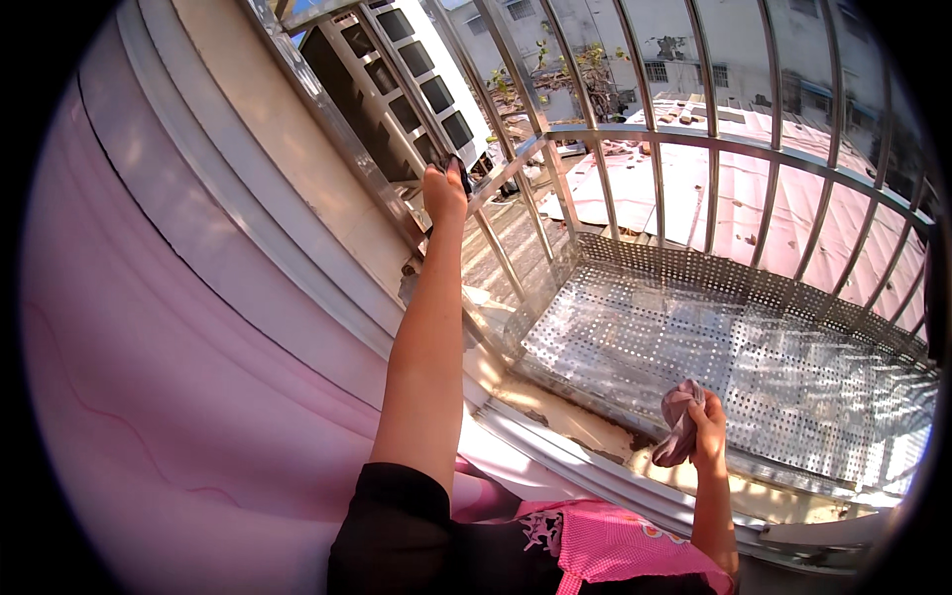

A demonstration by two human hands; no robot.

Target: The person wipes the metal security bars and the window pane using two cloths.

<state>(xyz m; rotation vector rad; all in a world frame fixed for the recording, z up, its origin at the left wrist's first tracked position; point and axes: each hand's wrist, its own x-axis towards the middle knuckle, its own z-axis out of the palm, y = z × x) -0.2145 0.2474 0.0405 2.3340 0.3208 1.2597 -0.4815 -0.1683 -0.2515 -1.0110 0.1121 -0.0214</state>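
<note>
Stretched far out ahead, my left hand (446, 195) grips a dark cloth (462, 172) against the metal window guard, where an upright bar meets the horizontal rail (513, 169). The fingers partly hide the cloth, so its shape is unclear. Lower and to the right, my right hand (710, 430) holds a crumpled mauve cloth (678, 424) that hangs from the fingers. This hand is above the inner edge of the perforated metal tray (632, 327), which forms the floor of the guard.
A sliding window track (565, 454) runs along the sill in front of me. To the left is a pink wall (186, 357). Outside the bars are a white slotted block-like structure (405, 74), a pinkish corrugated roof (788, 201) and a grey building (714, 44).
</note>
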